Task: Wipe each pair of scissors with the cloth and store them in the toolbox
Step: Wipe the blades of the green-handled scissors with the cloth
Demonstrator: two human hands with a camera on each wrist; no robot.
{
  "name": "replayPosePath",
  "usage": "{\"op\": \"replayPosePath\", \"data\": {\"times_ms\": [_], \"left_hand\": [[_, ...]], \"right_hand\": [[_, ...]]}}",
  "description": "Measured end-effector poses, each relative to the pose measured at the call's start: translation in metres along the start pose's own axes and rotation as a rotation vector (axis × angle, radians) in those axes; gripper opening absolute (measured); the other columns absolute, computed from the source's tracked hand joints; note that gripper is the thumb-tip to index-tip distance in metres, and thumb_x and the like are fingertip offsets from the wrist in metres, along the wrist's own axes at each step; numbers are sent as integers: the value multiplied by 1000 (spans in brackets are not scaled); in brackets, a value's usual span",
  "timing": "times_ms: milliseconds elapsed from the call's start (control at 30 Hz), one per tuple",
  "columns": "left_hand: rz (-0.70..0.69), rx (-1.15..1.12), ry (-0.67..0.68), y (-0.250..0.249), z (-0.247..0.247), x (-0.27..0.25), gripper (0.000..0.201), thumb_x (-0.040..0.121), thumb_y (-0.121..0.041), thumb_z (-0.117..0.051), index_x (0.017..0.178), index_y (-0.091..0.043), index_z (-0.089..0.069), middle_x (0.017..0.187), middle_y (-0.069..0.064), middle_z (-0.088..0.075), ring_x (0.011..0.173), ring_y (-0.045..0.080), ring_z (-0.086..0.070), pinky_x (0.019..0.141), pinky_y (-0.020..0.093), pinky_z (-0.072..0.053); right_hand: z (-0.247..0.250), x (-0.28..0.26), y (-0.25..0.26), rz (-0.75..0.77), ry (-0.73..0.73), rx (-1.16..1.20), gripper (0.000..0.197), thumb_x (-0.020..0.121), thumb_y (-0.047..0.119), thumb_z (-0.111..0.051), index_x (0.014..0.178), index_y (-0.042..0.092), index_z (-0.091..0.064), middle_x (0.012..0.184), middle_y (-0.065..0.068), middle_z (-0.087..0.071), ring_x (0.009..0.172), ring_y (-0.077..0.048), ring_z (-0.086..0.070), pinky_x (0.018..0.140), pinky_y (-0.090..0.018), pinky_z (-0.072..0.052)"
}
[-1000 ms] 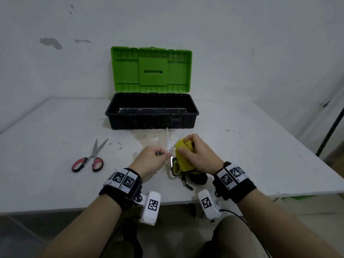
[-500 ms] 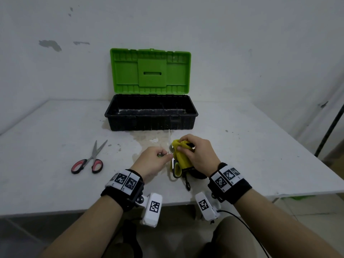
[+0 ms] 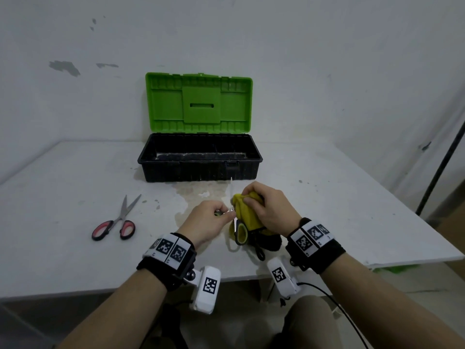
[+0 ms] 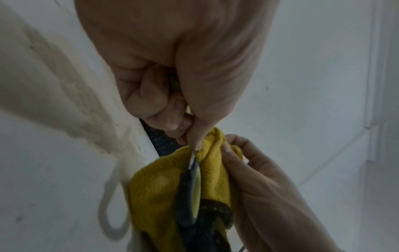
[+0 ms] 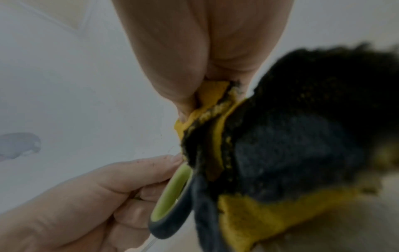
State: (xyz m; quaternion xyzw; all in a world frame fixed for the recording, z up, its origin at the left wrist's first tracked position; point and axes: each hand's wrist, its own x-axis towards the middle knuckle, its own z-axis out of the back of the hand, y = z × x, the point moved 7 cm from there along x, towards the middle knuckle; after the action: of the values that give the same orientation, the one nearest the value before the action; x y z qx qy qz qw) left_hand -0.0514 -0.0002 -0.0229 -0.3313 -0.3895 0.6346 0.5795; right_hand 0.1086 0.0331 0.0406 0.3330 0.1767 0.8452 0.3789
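Observation:
My left hand (image 3: 214,216) (image 4: 187,129) pinches the green-and-black-handled scissors (image 3: 240,233) (image 4: 192,192) (image 5: 172,201) near their pivot, above the table's front middle. One blade (image 3: 231,191) points away from me toward the toolbox. My right hand (image 3: 266,210) (image 5: 200,81) grips the yellow-and-black cloth (image 3: 247,214) (image 4: 213,170) (image 5: 291,145), bunched around the other blade, which is hidden. A second pair, the red-handled scissors (image 3: 115,221), lies on the table to the left. The toolbox (image 3: 161,162) stands behind, its green lid (image 3: 198,104) raised.
The white table (image 3: 339,210) ends near my wrists, with a stained patch (image 3: 198,197) in front of the toolbox. A wall rises right behind the box. A dark pole (image 3: 442,162) leans at the right edge.
My right hand has drawn the cloth back along the blade toward the handles, and less of that blade shows. The left hand keeps its hold in about the same place.

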Motion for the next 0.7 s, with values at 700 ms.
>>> {"op": "replayPosePath", "data": {"times_ms": [700], "left_hand": [[57,-124,-20,-14,-5,-4,28,92,-41,-68,77,-18,-65,66,0,-58,53,14,-48,53,26,-39]], "right_hand": [[5,-11,6,91,-99,-68,25,90,13,-62,114,15,-63,107,2,-62,94,-7,-57,84,-11,-43]]}}
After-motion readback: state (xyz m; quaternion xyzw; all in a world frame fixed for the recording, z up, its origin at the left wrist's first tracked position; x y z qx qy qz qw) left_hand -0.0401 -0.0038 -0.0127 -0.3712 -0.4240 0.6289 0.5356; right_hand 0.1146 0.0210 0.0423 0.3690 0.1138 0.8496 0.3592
